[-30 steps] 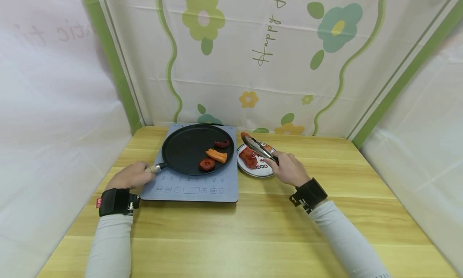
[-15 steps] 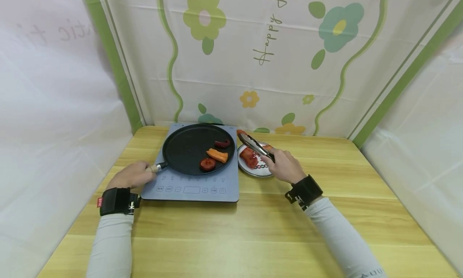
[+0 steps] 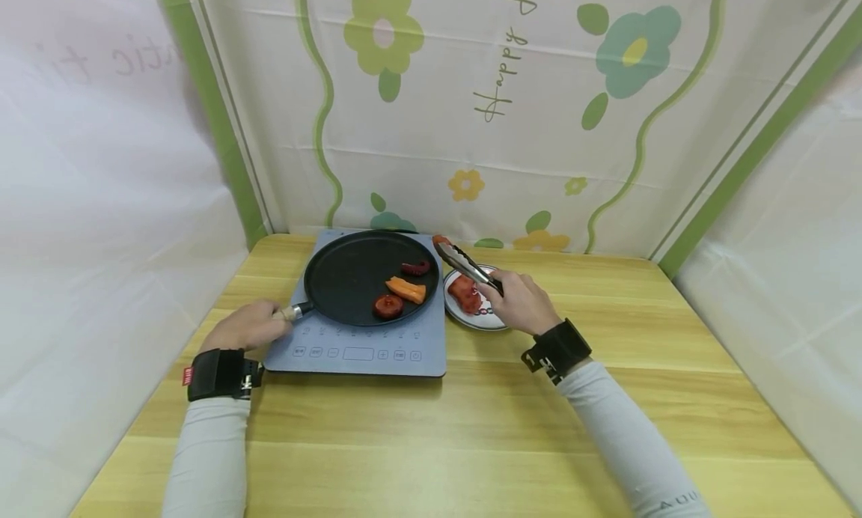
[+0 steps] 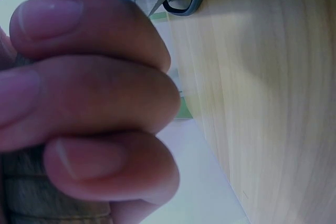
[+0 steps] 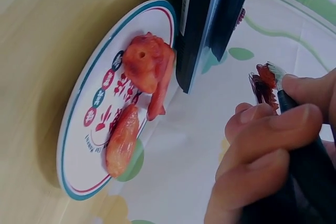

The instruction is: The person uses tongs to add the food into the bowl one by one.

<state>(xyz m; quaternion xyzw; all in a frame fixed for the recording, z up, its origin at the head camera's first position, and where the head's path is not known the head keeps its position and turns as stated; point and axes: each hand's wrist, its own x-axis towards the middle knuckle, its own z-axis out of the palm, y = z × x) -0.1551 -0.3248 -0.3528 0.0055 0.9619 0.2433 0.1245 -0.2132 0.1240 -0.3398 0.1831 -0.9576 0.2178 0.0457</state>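
Note:
My left hand (image 3: 245, 325) grips the wooden handle (image 3: 294, 311) of a black frying pan (image 3: 337, 278). In the left wrist view its curled fingers (image 4: 89, 93) wrap the brown handle (image 4: 31, 187). My right hand (image 3: 520, 302) holds metal tongs (image 3: 461, 262) with black grips, a small red food piece (image 3: 441, 240) between their tips, near the pan's right rim. In the pan lie a dark red curled piece (image 3: 416, 268), an orange strip (image 3: 406, 289) and a round reddish slice (image 3: 387, 306). Red food (image 5: 144, 61) and a longer piece (image 5: 123, 140) lie on a white plate (image 5: 79, 174).
The pan stands on a grey induction cooker (image 3: 357, 364) with touch symbols along its front. Right beside it is the plate. A wooden table (image 3: 377, 443) bears everything, with a flower-print cloth (image 3: 417, 129) behind and pale sheets (image 3: 101, 203) at the sides.
My right hand has moved left with the tongs, carrying the red piece from above the plate toward the pan's right rim. The left hand keeps its grip on the handle.

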